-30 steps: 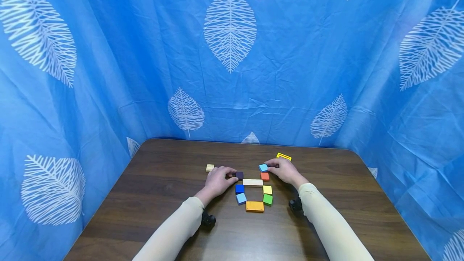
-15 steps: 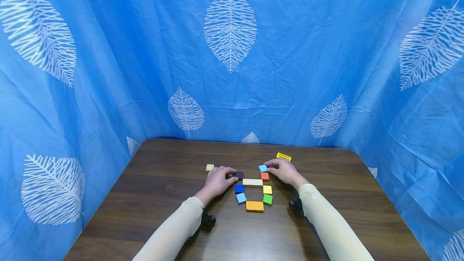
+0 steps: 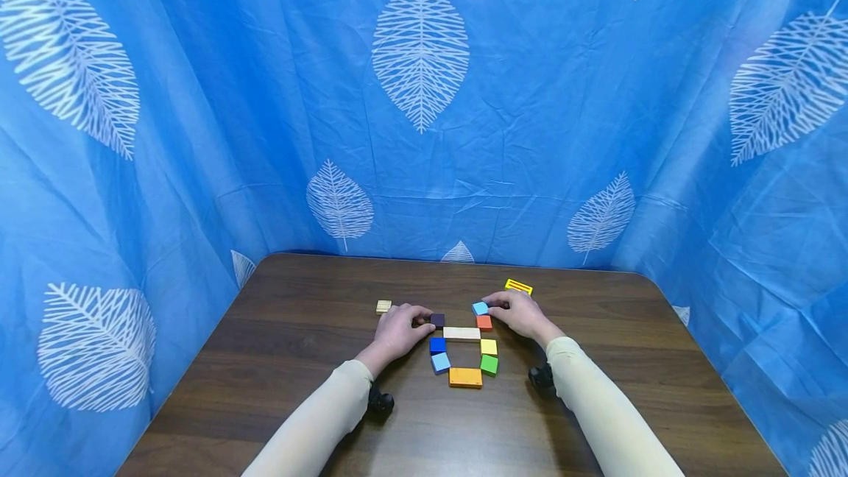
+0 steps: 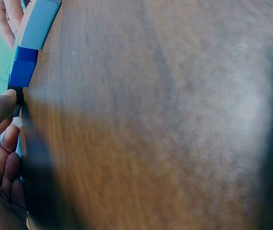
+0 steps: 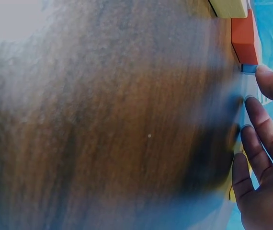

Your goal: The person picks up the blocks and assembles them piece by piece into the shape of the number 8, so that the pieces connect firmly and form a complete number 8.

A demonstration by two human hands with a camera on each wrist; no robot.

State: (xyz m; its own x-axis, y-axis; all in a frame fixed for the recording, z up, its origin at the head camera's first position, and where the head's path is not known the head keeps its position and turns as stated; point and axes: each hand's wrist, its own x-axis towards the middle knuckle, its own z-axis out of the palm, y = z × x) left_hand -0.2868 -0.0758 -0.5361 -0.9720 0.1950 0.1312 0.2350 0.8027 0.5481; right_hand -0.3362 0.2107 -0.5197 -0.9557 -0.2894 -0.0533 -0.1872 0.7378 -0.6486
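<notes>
My left hand [image 3: 397, 331] pinches a black block [image 3: 438, 321] between thumb and fingers, at the upper left of a ring of coloured blocks. A dark blue block [image 4: 23, 67] adjoins it in the left wrist view. With thumb and fingertips, my right hand [image 3: 520, 313] holds a light blue block [image 3: 480, 308], which sits slightly turned just beyond a red block [image 3: 484, 323]. In the right wrist view, only a sliver of that light blue block [image 5: 248, 68] shows by the thumb. Between the two sides lies a long cream block [image 3: 461, 334].
Nearer me are another light blue block [image 3: 440, 364], a yellow block [image 3: 489, 347], a green block [image 3: 489, 366] and an orange block [image 3: 466, 377]. A striped wooden block [image 3: 383, 306] lies left; a yellow striped block [image 3: 519, 286] lies behind my right hand. Blue curtains surround the brown table [image 3: 318, 285].
The light blue block at my right fingertips has shifted very slightly left and toward me. My left hand and the black block have stayed where they were.
</notes>
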